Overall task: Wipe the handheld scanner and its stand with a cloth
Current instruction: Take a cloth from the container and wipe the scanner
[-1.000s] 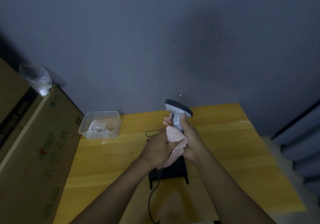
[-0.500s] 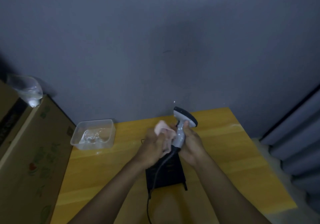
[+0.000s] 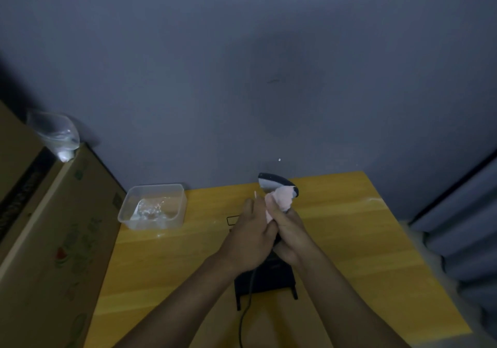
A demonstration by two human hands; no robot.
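Observation:
The handheld scanner (image 3: 272,182), with a dark head and a grey body, is held upright above the yellow table (image 3: 349,240). My right hand (image 3: 291,236) grips its handle from the right. My left hand (image 3: 248,238) presses a pink cloth (image 3: 279,203) against the top of the handle, just under the head. The handle itself is hidden by the cloth and both hands. The black stand (image 3: 269,276) sits on the table right below my hands. A dark cable (image 3: 244,318) runs from it toward me.
A clear plastic container (image 3: 153,207) with something crumpled and clear inside sits at the table's back left. A large cardboard box (image 3: 53,240) stands along the left edge, with a plastic bag (image 3: 57,137) on top. A grey wall is behind, and curtains (image 3: 462,234) hang at the right.
The cloth has gone from low on the handle, to its left side, and now up under the scanner's head. Both hands stay on the scanner above the stand.

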